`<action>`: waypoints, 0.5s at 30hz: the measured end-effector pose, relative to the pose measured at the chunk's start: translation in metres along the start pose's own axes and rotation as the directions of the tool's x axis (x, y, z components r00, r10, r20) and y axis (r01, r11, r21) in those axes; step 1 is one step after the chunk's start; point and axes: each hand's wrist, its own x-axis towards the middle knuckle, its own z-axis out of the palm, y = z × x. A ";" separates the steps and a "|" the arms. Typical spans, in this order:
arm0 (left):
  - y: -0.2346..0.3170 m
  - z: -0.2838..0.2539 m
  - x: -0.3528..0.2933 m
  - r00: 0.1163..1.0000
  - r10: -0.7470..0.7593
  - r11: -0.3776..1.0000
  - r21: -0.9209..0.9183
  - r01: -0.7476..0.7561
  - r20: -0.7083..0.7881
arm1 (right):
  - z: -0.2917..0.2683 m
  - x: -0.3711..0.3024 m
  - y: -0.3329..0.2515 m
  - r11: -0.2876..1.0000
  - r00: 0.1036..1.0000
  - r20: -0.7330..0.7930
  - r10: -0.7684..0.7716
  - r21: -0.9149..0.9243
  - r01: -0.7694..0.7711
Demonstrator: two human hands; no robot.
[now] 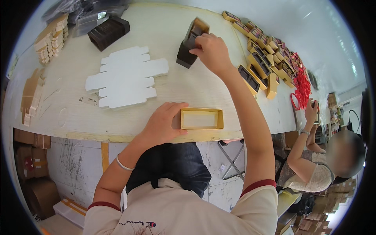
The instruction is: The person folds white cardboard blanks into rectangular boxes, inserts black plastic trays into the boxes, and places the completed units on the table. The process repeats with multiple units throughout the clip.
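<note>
A shallow gold box [221, 119] with a white inside lies open side up near the table's front edge. My left hand [161, 122] is cupped around its left end, thumb on the near side and fingers on the far side. Farther back, my right hand [211, 51] reaches over a stack of dark plastic inserts [187, 53]. Its thumb and fingers close on the upper part of a dark insert, which stands tilted. A pile of flat white box blanks [127, 76] with cut flaps lies left of the stack.
Another dark insert stack [109, 33] lies at the back left. Folded cardboard pieces [33, 94] sit along the left edge. Filled gold boxes [260, 64] heap up at the right, beside red ribbons [301, 88]. A co-worker [313, 168] sits at the right, holding a small box.
</note>
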 end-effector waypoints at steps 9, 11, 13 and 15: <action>-0.001 0.001 -0.003 0.998 0.053 0.999 -0.009 -0.054 -0.015 | -0.125 -0.124 -0.018 -0.157 0.852 0.307 0.423 0.951 -0.265; -0.001 0.002 -0.004 0.998 0.066 0.997 0.040 -0.065 -0.007 | -0.109 -0.178 -0.026 -0.358 0.763 0.472 0.441 0.872 -0.333; 0.003 0.003 -0.002 0.997 0.080 0.994 0.077 -0.081 0.025 | -0.092 -0.206 -0.042 -0.467 0.616 0.596 0.515 0.798 -0.381; 0.007 -0.001 0.000 0.993 0.086 0.990 0.104 -0.094 0.077 | -0.073 -0.223 -0.046 -0.600 0.603 0.654 0.457 0.727 -0.334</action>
